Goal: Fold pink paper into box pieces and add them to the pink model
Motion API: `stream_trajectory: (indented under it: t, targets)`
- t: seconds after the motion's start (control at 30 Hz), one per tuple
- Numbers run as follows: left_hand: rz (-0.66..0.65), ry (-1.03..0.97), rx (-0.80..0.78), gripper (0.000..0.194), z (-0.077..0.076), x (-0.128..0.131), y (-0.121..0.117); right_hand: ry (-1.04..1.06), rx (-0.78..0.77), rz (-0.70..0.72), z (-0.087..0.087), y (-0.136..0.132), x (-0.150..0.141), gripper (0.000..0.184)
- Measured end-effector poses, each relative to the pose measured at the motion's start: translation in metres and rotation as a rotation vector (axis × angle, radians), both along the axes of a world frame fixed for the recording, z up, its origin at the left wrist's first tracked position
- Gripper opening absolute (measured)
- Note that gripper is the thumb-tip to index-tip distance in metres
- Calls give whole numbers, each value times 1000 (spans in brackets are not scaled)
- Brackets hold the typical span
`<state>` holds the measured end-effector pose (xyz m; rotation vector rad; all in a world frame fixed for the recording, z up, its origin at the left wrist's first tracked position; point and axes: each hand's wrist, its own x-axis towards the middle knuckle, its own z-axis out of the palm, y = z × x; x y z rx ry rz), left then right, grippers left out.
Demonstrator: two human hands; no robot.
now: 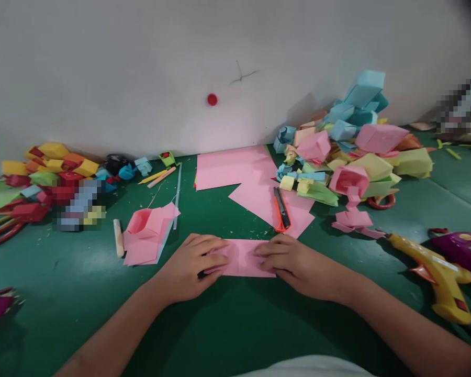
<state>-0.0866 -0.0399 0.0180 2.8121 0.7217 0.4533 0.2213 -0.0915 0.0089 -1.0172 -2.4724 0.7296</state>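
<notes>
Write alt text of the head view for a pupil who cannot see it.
A person's left hand and right hand rest on opposite ends of a creased pink paper on a green table. Beyond, an orange cutter lies on a pink sheet, with colourful folded-paper pieces heaped to either side.

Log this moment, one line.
left hand: on left end of pink paper | right hand: on its right end | box cutter: beyond right hand

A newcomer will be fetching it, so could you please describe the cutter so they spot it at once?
On the green table, find the person's right hand. Just beyond it, the cutter lies on a pink sheet. Its slim orange-and-black body sets it apart from the plain paper around it.
</notes>
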Motion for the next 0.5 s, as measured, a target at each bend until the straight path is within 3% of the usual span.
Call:
stream_trajectory:
  t: [0.5]
  targets:
    - [38, 77, -74, 23, 4, 2, -2, -25, 15, 28, -1, 2, 1, 36]
